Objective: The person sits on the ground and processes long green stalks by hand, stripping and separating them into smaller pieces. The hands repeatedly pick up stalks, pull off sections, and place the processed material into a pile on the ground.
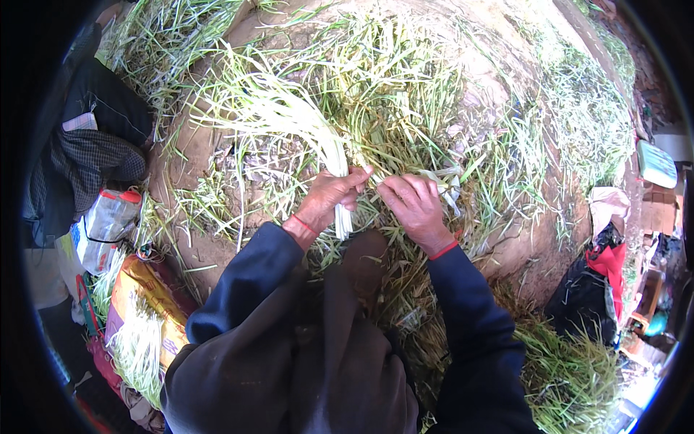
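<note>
My left hand (327, 205) is closed around a bundle of long leafy stalks (325, 138), with white stem ends below the fist and pale green leaves fanning to the upper left. Close by on the right, my right hand (413, 205) has its fingers bent together near the left thumb; thin leaf strands run by its fingertips, and whether it pinches them cannot be told. Red bands circle both wrists. Beneath the hands lies a heap of loose green and yellowed leaves (379, 108), and a brown shoe (366, 260) shows below them.
At the left edge sits another person in dark clothes (103, 119). Near them are a clear plastic container with a red lid (108, 222) and an orange printed sack (146, 293) beside white stalks (138, 342). A black bag (583, 301) with red cloth stands at the right, beside more leaves.
</note>
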The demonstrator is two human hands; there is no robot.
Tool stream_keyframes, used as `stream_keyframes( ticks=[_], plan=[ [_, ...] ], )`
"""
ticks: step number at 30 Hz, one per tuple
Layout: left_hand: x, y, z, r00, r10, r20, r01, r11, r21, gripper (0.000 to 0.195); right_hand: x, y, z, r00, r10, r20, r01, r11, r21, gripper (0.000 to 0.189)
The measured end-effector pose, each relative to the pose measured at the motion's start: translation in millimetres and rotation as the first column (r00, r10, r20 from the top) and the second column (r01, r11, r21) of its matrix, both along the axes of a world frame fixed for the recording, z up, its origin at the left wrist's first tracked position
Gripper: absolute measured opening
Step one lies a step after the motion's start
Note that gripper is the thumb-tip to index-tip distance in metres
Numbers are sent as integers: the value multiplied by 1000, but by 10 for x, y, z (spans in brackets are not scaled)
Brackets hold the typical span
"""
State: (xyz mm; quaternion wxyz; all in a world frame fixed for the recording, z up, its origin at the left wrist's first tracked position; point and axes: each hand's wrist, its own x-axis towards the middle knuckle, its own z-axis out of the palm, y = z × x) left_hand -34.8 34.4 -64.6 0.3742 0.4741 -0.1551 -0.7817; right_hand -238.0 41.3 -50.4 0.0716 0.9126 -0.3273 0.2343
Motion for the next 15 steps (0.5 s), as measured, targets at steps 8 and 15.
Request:
stream_keyframes(
  ticks=[8, 15],
  plan=[
    [-9, 6, -17, 997, 69, -18, -70, 997, -26, 18, 5, 5, 57, 998, 51, -40, -49, 998, 46, 30],
    [-24, -11, -23, 970, 101, 220, -78, 991, -109, 18, 90, 26, 23, 992, 11, -127, 2, 995, 101, 29]
  ],
)
